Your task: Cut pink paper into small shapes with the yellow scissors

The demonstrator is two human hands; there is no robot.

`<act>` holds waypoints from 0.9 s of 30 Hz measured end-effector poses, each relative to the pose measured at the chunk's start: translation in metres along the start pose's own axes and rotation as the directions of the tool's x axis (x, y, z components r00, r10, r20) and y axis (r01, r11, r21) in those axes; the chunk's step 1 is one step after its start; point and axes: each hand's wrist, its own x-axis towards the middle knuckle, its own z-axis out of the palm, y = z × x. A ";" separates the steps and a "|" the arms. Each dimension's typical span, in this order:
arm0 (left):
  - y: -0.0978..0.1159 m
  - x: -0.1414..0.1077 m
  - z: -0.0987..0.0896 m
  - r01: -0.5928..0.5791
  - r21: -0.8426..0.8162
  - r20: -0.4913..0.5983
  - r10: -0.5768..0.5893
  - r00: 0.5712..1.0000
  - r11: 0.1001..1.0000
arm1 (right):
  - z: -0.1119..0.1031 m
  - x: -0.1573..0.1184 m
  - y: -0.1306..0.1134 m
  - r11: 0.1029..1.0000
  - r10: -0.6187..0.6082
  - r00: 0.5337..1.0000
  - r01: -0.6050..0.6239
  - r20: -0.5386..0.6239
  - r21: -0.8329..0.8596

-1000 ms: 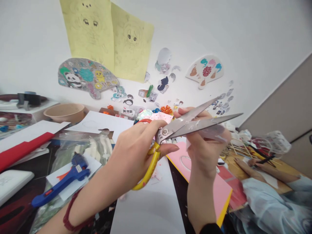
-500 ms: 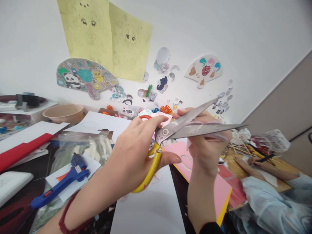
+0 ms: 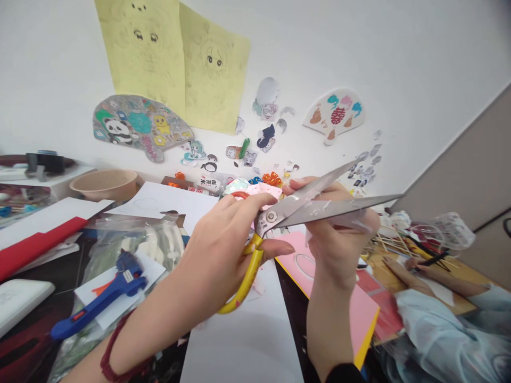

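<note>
My left hand [image 3: 217, 244] is wrapped round the yellow handle of a pair of scissors [image 3: 311, 199], its thumb extended below the pivot. The steel blades stand partly apart, point to the right, and carry whitish smears. Behind them is my right hand [image 3: 335, 244], fingers bent round a thin, pale, slightly see-through piece [image 3: 353, 222]. The blades hide much of that piece and some fingers. Below the hands lies a white sheet [image 3: 243, 340]; beside it is a pink sheet with a yellow edge [image 3: 363, 314] and an oval outline.
To the left, a blue glue gun [image 3: 99, 308] lies on paper and a clear plastic bag [image 3: 159, 239]. A tan bowl [image 3: 104, 186] and a red strip [image 3: 40, 247] are farther left. At right, a co-worker's hand [image 3: 419, 264] holds a dark pen over a wooden table.
The scissor blades have closed slightly, the lower blade's tip rising a little. My left hand has shifted slightly; my right hand stays nearly still.
</note>
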 end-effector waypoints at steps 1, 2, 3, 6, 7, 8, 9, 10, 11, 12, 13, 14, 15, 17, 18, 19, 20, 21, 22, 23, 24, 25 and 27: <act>0.000 0.000 0.000 0.000 0.004 0.000 0.000 1.000 1.000 | 0.000 0.000 0.000 1.000 -0.006 1.000 0.006 0.001 0.000; 0.000 0.000 0.000 0.002 0.008 0.001 -0.002 1.000 1.000 | 0.000 0.000 0.000 1.000 -0.012 1.000 0.012 0.005 0.000; 0.001 0.000 0.000 0.005 0.010 0.006 -0.005 1.000 1.000 | 0.000 0.000 0.000 1.000 -0.015 1.000 0.015 0.007 0.000; 0.001 0.000 0.000 0.001 0.012 0.008 -0.001 1.000 1.000 | 0.000 0.001 0.001 0.999 -0.027 1.000 0.026 0.016 0.018; 0.000 0.000 -0.001 -0.003 0.016 0.006 0.003 1.000 1.000 | -0.001 0.001 0.001 0.999 -0.029 0.999 0.028 0.020 0.031; 0.000 0.000 -0.001 -0.008 0.024 0.006 0.008 1.000 1.000 | -0.002 0.001 0.001 0.999 -0.031 0.999 0.030 0.027 0.045; 0.000 0.000 -0.001 -0.011 0.034 0.006 0.011 1.000 0.999 | -0.003 0.001 0.001 0.998 -0.033 0.999 0.031 0.038 0.052; 0.000 -0.001 -0.002 -0.012 0.042 0.011 0.012 1.000 0.999 | -0.003 0.001 0.001 0.998 -0.033 0.998 0.030 0.048 0.051; 0.000 -0.001 -0.002 -0.011 0.048 0.020 0.010 1.000 0.999 | -0.004 0.002 0.001 0.999 -0.031 0.998 0.029 0.056 0.040; 0.000 -0.001 -0.002 -0.007 0.051 0.029 0.005 1.000 0.999 | -0.005 0.002 0.001 0.999 -0.032 0.998 0.030 0.062 0.026; 0.000 -0.001 -0.002 -0.003 0.053 0.038 0.001 0.999 0.999 | -0.005 0.002 0.000 0.999 -0.033 0.997 0.032 0.065 0.015; 0.000 -0.001 -0.002 0.001 0.054 0.044 -0.003 0.999 0.999 | -0.006 0.002 0.000 0.999 -0.035 0.997 0.034 0.065 0.013; 0.000 -0.001 -0.003 0.004 0.057 0.048 -0.007 0.999 0.998 | -0.006 0.003 0.000 0.999 -0.037 0.997 0.036 0.065 0.022; 0.001 -0.001 -0.003 0.004 0.066 0.052 -0.008 0.999 0.998 | -0.006 0.003 0.000 0.998 -0.049 0.996 0.046 0.069 0.052; 0.001 -0.001 -0.003 -0.003 0.071 0.051 -0.001 0.999 0.997 | -0.007 0.003 -0.001 0.997 -0.054 0.996 0.050 0.072 0.061; 0.000 -0.001 -0.003 -0.015 0.078 0.050 0.011 0.999 0.997 | -0.007 0.003 -0.001 0.997 -0.052 0.996 0.047 0.071 0.063; 0.000 -0.001 -0.003 -0.030 0.085 0.048 0.026 0.998 0.996 | -0.008 0.003 -0.001 0.997 -0.044 0.996 0.040 0.071 0.059; 0.000 -0.001 -0.003 -0.050 0.093 0.045 0.046 0.998 0.994 | -0.009 0.002 -0.002 0.998 -0.031 0.997 0.028 0.072 0.052; -0.001 -0.001 -0.004 -0.069 0.101 0.044 0.064 0.997 0.993 | -0.009 0.002 -0.003 0.999 -0.015 0.997 0.012 0.074 0.047; -0.001 -0.001 -0.004 -0.082 0.109 0.047 0.078 0.996 0.991 | -0.010 0.002 -0.003 0.999 0.001 0.997 -0.004 0.078 0.045; -0.001 0.000 -0.004 -0.092 0.117 0.050 0.086 0.995 0.989 | -0.011 0.002 -0.004 0.999 0.009 0.997 -0.013 0.083 0.048; -0.002 0.000 -0.004 -0.100 0.124 0.053 0.094 0.994 0.987 | -0.012 0.002 -0.005 0.998 0.010 0.996 -0.015 0.089 0.053; -0.002 0.000 -0.005 -0.115 0.135 0.061 0.107 0.992 0.984 | -0.013 0.003 -0.005 0.998 0.001 0.995 -0.007 0.103 0.058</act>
